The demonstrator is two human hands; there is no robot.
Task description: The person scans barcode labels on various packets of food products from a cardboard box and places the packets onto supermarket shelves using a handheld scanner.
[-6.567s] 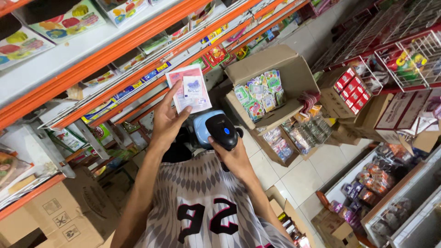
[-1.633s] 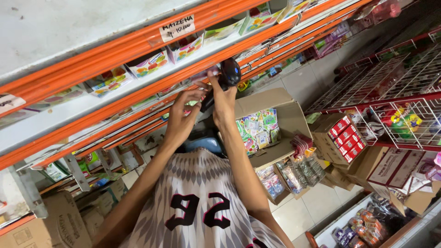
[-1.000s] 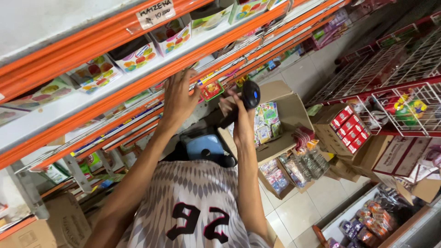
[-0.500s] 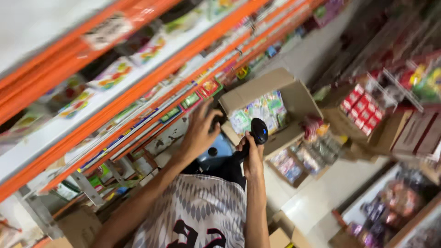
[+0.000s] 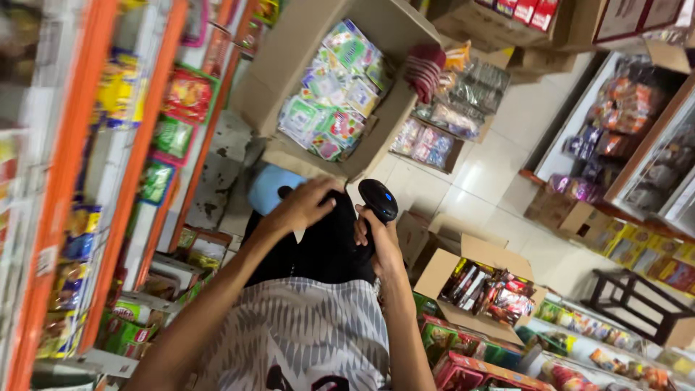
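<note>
Gripping a black scanner (image 5: 378, 200), right hand (image 5: 376, 235) – carton edge (image 5: 318, 161) near.

A big cardboard box (image 5: 289, 80) full of little packets sits beside the orange shelves (image 5: 137, 159). A smaller snack box (image 5: 441, 271) lies near it.

Even indoor light, glare on floor tiles (image 5: 499, 163), left shelves (image 5: 65, 181) motion-blurred.

Orange-framed shelving (image 5: 65, 181) runs along the left; pale tiled floor (image 5: 499, 174) lies in the middle, with display shelves (image 5: 651, 166) at the far right.
</note>
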